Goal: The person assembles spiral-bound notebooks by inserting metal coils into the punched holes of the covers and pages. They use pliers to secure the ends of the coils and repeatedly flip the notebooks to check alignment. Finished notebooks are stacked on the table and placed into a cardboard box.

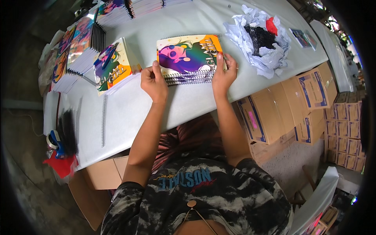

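Note:
In front of me on the table lies a stack of spiral-bound notebooks (pixel 188 58), its top cover showing a colourful illustrated figure. Wire coils show along both its near and far edges. My left hand (pixel 155 81) grips the stack's left end, thumb over the cover. At the right end my right hand (pixel 225 75) holds it in the same way, thumb on top. The fingers beneath are partly hidden. Left of my left hand sits a pile of loose covers and pages (pixel 117 74), with a blue-handled tool (pixel 106 56) lying on top.
Several finished-looking notebook stacks (pixel 81 47) stand at the far left. Loose wire coils (pixel 103 121), a blue tape dispenser (pixel 58 145) and red cloth (pixel 60 164) lie nearer. Crumpled paper with black material (pixel 261 41) is at right. Cardboard boxes (pixel 270 109) stand beside the table.

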{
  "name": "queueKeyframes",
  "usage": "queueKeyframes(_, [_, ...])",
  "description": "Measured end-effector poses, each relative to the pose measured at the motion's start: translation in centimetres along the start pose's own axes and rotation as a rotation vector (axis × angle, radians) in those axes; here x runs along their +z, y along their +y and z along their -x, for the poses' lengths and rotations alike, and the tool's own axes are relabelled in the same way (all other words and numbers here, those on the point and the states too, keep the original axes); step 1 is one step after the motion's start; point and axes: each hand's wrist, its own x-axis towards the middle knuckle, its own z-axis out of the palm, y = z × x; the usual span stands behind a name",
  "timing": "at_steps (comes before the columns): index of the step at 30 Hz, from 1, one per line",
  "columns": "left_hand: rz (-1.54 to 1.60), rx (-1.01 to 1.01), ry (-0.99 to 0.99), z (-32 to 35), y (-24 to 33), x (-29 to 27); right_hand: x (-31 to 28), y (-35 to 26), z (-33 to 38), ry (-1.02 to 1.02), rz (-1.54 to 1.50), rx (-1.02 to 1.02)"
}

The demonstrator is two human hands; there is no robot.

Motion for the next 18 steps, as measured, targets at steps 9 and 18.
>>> queueKeyframes(9, [0.186, -0.079, 0.064, 0.6, 1.4, 0.5, 0.0, 0.0, 0.1, -0.101, -0.111, 0.038])
queueKeyframes(18, [0.043, 0.076, 0.147, -0.3, -0.6, -0.4, 0.0, -0.1, 0.8, -0.108, -0.126, 0.057])
